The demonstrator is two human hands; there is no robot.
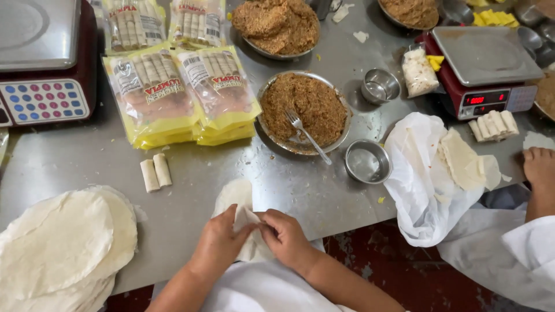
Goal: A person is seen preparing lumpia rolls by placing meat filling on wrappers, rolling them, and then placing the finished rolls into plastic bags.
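Note:
My left hand [218, 242] and my right hand [284, 237] meet at the near edge of the steel table [75, 167], both pinching a thin white round wrapper [236, 193] that is folded up between the fingers. The wrapper's far half lies flat on the table. A metal plate of brown minced filling [300, 104] with a fork [305, 132] in it sits just beyond. Two finished white rolls [155, 172] lie to the left.
A stack of round wrappers [58, 248] lies near left. Yellow packs of rolls [179, 95] and a scale [43, 63] stand at far left. Small steel bowls [366, 162], another scale [485, 72], more filling plates [277, 26] and a co-worker's hand [539, 167] by a plastic bag of wrappers [428, 173] are at right.

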